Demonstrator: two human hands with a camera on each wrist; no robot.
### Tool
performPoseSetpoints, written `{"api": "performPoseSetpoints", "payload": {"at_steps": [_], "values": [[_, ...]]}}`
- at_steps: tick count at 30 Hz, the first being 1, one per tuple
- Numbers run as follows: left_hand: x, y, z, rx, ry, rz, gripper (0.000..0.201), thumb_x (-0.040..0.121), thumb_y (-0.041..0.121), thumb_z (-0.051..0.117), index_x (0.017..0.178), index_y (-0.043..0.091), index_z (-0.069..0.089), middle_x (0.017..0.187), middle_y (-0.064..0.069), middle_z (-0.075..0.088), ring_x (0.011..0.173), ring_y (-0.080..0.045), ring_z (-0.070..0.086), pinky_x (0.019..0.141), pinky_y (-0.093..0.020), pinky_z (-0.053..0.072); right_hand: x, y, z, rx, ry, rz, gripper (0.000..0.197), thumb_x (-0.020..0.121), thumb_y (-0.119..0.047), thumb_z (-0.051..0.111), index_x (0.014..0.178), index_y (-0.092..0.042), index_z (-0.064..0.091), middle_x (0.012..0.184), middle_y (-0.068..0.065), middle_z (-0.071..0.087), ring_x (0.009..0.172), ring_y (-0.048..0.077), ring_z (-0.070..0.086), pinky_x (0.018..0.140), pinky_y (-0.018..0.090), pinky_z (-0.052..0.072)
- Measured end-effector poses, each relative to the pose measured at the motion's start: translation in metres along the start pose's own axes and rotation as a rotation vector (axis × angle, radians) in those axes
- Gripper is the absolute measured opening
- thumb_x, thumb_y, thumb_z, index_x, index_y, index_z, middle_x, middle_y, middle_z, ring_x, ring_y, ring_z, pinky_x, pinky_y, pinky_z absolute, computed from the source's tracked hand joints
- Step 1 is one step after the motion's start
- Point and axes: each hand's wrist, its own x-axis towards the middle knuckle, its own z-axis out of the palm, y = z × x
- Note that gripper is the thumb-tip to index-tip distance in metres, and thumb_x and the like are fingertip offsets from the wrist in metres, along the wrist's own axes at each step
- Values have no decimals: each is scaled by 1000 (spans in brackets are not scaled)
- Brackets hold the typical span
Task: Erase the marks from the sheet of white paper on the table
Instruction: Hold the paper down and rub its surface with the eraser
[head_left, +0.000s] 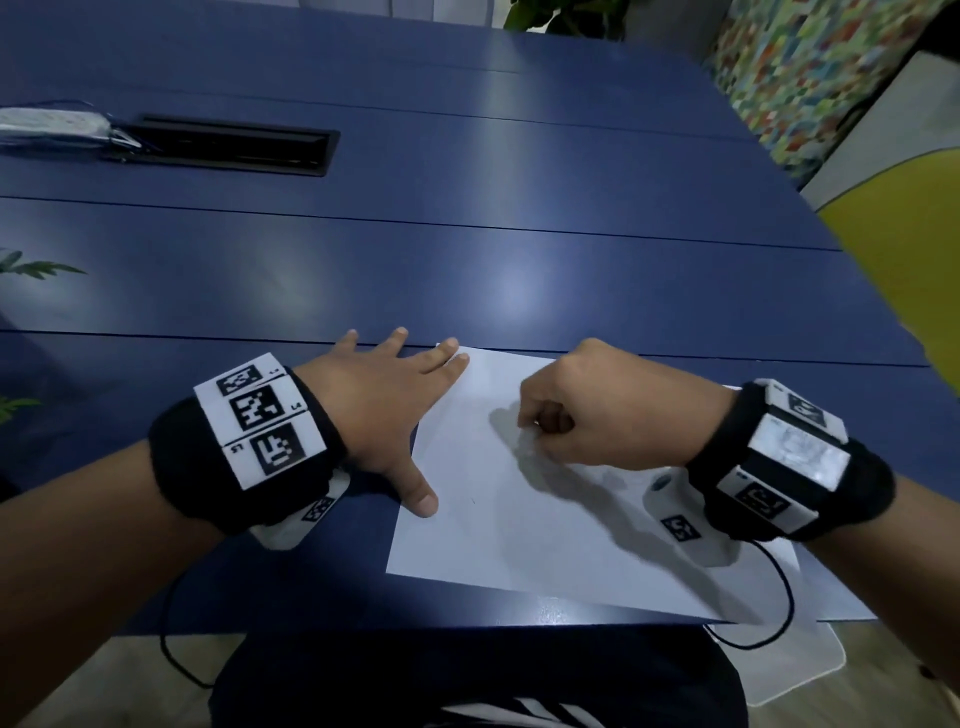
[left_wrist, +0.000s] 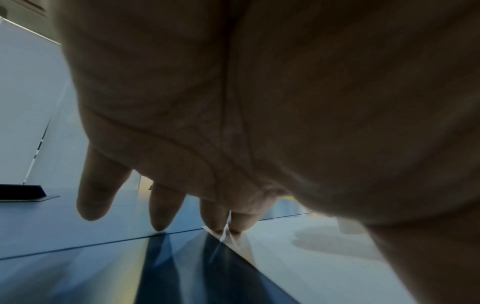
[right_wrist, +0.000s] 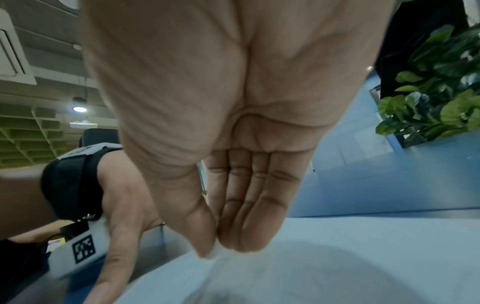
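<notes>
A white sheet of paper (head_left: 519, 519) lies on the blue table (head_left: 467, 270) near its front edge. A faint small mark (head_left: 472, 501) shows near the sheet's left side. My left hand (head_left: 400, 410) lies flat with spread fingers. Its thumb presses the paper's left edge and two fingertips (left_wrist: 221, 226) press the far left corner of the paper (left_wrist: 324, 267). My right hand (head_left: 527, 423) hovers curled over the sheet's middle. There its thumb and fingers (right_wrist: 241, 236) pinch a small white thing, seemingly an eraser (right_wrist: 215, 250), mostly hidden, against the paper (right_wrist: 311, 267).
A black cable hatch (head_left: 234, 148) and a white power strip (head_left: 52, 122) sit at the table's far left. Plant leaves (head_left: 31, 265) reach in from the left. A yellow-green surface (head_left: 909, 260) stands beyond the right edge. A black cable (head_left: 779, 597) hangs over the front edge.
</notes>
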Motion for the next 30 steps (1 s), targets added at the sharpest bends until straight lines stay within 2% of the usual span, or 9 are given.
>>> {"api": "performPoseSetpoints", "payload": {"at_steps": [3, 6, 8, 13, 17, 21, 24, 27, 30], "values": [[0, -2, 2, -17, 1, -8, 156, 53, 95, 70, 159, 36, -28, 166, 20, -33, 159, -32, -15, 124, -69, 6, 17, -9, 1, -13, 47, -62, 14, 86, -26, 67, 99, -25, 72, 78, -16, 66, 67, 3, 55, 64, 19, 46], [1, -4, 5, -35, 5, -13, 157, 51, 96, 70, 158, 38, -30, 165, 20, -34, 160, -32, -14, 124, -68, 6, 30, -10, 5, -78, 100, -22, 16, 86, -23, 62, 99, -23, 71, 84, -9, 70, 76, 14, 58, 70, 32, 54], [0, -4, 6, -38, 8, -14, 157, 52, 96, 70, 157, 38, -31, 165, 20, -35, 160, -32, -14, 124, -67, 6, 32, -12, 9, -89, 106, -8, 11, 85, -22, 60, 92, -24, 68, 80, -7, 69, 74, 18, 60, 67, 36, 56], [0, -4, 6, -24, 14, -17, 157, 52, 96, 70, 158, 37, -30, 165, 20, -34, 160, -32, -11, 124, -69, 6, 23, -29, 13, -73, -7, -105, 13, 84, -27, 61, 93, -24, 70, 76, -8, 68, 68, 13, 60, 64, 33, 53], [1, -4, 7, -4, 28, -17, 158, 50, 98, 68, 157, 38, -31, 165, 20, -33, 160, -32, -10, 122, -71, 3, 37, -11, 5, -89, 83, -38, 15, 86, -27, 62, 95, -22, 73, 80, -7, 71, 73, 18, 63, 67, 36, 56], [2, -5, 8, 1, 27, -20, 158, 49, 99, 67, 158, 38, -29, 165, 20, -34, 160, -33, -9, 122, -72, 4, 31, -21, 11, -68, 19, -102, 10, 86, -25, 63, 91, -22, 71, 74, -9, 67, 62, 5, 54, 61, 31, 51], [2, -5, 8, -3, 26, -18, 158, 48, 100, 67, 158, 39, -30, 165, 19, -34, 160, -33, -10, 122, -72, 3, 34, -17, 6, -69, 27, -97, 14, 87, -30, 64, 94, -24, 74, 78, -9, 71, 69, 12, 62, 67, 34, 54], [2, -5, 8, -3, 22, -16, 157, 49, 100, 66, 157, 38, -31, 165, 20, -35, 160, -33, -12, 122, -72, 4, 40, -4, 1, -74, 102, -37, 16, 88, -32, 66, 97, -22, 76, 82, -9, 73, 76, 17, 65, 70, 30, 53], [2, -6, 8, -11, 21, -14, 158, 49, 100, 66, 157, 38, -32, 165, 20, -35, 160, -33, -12, 122, -72, 3, 34, -12, 9, -80, 70, -97, 14, 87, -31, 64, 93, -23, 73, 78, -8, 72, 70, 15, 63, 68, 34, 55]]}}
